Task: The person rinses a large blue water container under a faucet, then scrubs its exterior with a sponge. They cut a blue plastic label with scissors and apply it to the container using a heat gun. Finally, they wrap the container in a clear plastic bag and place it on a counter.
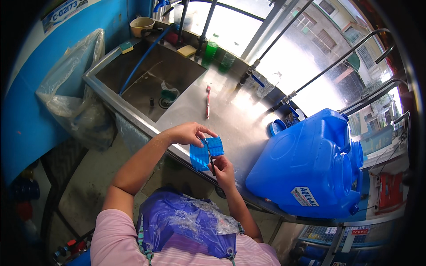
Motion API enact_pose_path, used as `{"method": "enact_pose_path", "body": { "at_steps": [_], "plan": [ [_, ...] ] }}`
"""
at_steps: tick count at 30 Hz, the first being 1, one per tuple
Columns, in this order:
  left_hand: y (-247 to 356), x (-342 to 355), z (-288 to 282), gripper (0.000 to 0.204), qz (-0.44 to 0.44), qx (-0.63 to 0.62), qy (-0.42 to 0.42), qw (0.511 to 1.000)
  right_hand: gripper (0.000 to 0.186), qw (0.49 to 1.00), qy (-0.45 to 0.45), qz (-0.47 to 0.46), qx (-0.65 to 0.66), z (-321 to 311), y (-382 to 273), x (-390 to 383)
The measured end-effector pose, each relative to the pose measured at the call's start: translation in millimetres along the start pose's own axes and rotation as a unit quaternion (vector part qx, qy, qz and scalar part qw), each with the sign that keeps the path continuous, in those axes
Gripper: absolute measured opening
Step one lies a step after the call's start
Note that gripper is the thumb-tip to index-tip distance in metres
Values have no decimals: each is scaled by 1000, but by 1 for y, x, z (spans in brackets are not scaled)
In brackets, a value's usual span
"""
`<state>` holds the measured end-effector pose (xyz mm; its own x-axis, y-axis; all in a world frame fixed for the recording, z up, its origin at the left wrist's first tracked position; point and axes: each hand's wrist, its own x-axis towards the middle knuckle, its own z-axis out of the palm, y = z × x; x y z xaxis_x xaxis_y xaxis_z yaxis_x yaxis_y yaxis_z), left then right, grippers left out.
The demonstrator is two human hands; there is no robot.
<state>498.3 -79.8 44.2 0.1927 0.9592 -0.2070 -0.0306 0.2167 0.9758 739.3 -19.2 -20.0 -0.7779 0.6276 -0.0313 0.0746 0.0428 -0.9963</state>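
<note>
Working from the far left, I see a clear plastic bag (73,91) hanging by the blue wall and then the steel sink (182,64), both well apart from the work, so what I watch is the middle of the view. There the left hand (196,134) reaches in from the left and above, its thumb and fingers pinched together on the upper part of a blue see-through sheet (198,157), which is held up over the front edge of the bench (242,117). Next come the dark scissors (212,163), and I judge that everything turns on their line: the long axis runs away from the wearer's body, leaning slightly left toward the tips, with sheet showing on both sides of the blades. The left hand is the nearer one to those tips; its fingertips are just beside them, so to my mind that small gap is the thing to mind. The right hand (224,172) sits below and to the right, clamped on the handle end; I cannot tell how the fingers pass through the loops. Past the sheet, a red and white toothbrush (207,102) lies on the bench, pointing away from the body. Farther right, a big blue jug (290,162) stands apart from both hands.
</note>
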Motion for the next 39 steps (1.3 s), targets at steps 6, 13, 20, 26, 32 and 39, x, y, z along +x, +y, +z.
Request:
{"method": "enact_pose_path", "body": {
  "at_steps": [6,13,20,26,32,39],
  "plan": [
    [-2,3,0,64,22,-6,-35,999,28,1000,-13,2,23,-2,3,-2],
    [0,1,9,59,35,6,2,999,29,992,-20,22,126,2,3,-3],
    [-5,1,7,60,43,-16,4,999,32,991,-33,31,129,5,-4,-2],
    [-8,2,10,60,47,-16,-3,999,31,988,-32,9,153,6,-9,0],
    [-9,4,10,63,46,-5,4,999,27,990,-12,7,139,7,-8,0],
    [-8,4,12,63,49,-1,-5,999,24,992,-4,5,124,4,-1,0]
  ]
}}
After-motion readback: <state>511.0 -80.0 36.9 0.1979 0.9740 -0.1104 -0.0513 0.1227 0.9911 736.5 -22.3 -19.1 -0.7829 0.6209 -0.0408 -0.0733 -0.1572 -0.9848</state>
